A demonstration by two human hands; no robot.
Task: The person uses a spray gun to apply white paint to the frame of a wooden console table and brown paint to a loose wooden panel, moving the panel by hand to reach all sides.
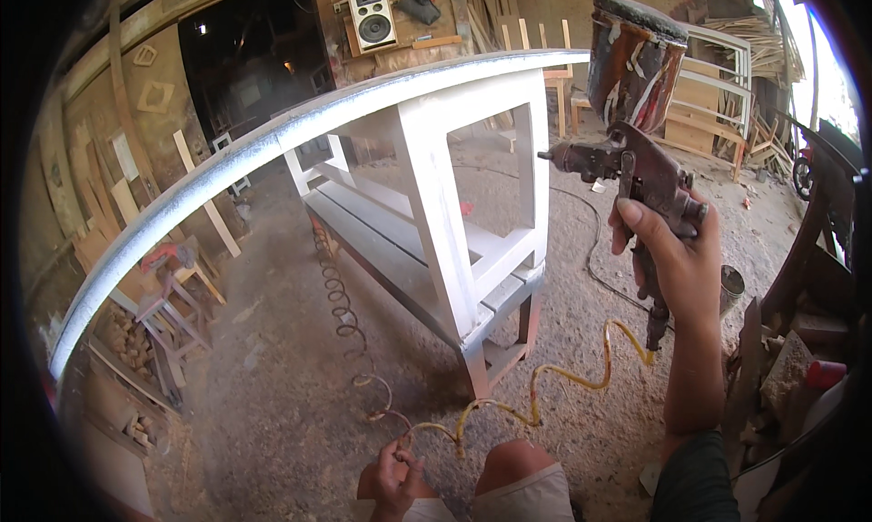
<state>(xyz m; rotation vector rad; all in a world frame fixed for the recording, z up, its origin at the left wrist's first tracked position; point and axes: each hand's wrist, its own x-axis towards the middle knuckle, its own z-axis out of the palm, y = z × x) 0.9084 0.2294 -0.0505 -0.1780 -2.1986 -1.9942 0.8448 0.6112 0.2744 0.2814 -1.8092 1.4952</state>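
Note:
My right hand (683, 263) is wrapped round the grip of a dark metal spray gun (656, 172), held up at the right. A paint-streaked cup (636, 72) sits on top of the gun, and its nozzle points left toward a white table frame (425, 213). Low in the middle, near my knees, my left hand (396, 478) is closed on the coiled yellow air hose (533, 397), which runs up to the gun's handle. The white frame and its long curved top (272, 145) rest on a low slatted bench (368, 220).
More coiled hose (341, 308) hangs left of the bench onto the dusty floor. A can (731, 286) stands beyond my right forearm. Small stools (173, 313) and wood scraps lie left; boards and a red object (825, 374) crowd the right. A speaker (371, 18) is at the back wall.

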